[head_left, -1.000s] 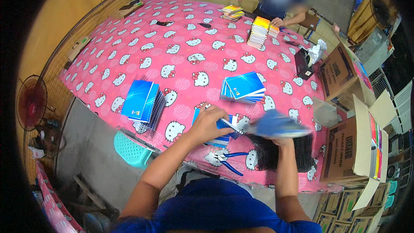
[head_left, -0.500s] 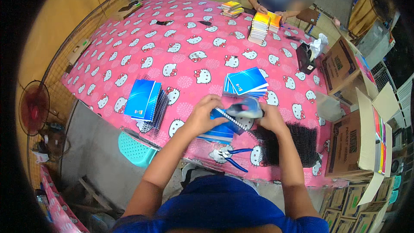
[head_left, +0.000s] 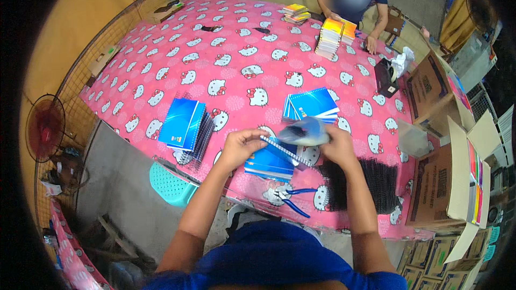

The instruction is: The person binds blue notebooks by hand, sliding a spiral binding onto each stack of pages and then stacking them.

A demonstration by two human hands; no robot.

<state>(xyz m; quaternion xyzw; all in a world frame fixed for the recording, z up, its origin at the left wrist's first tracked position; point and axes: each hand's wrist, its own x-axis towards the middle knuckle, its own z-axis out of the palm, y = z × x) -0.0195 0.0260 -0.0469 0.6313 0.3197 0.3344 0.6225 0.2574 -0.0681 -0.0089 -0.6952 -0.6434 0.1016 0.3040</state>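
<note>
Both my hands hold a blue-covered spiral notebook [head_left: 284, 150] above the near part of the table. My left hand [head_left: 244, 149] is closed, pinching the upper left end of its bound edge. My right hand [head_left: 338, 144] grips its pages, bent up and smeared by motion. Under it lies a stack of blue notebooks [head_left: 269, 167]. Pliers with blue handles [head_left: 293, 200] lie open on the near edge. A pile of black binding coils [head_left: 365, 187] spreads beside my right forearm.
Other blue notebook stacks stand to the left [head_left: 183, 126] and beyond my hands [head_left: 312, 103]. Open cartons [head_left: 430, 190] line the right side. Across the pink tablecloth [head_left: 231, 83], a person stands by yellow notebooks [head_left: 329, 40]. A black tissue box [head_left: 385, 78] sits near the right edge.
The notebook's bound edge has turned a little, and my left hand has shifted slightly left and down. Across the table, the person's one hand has moved from the yellow notebooks to the tabletop.
</note>
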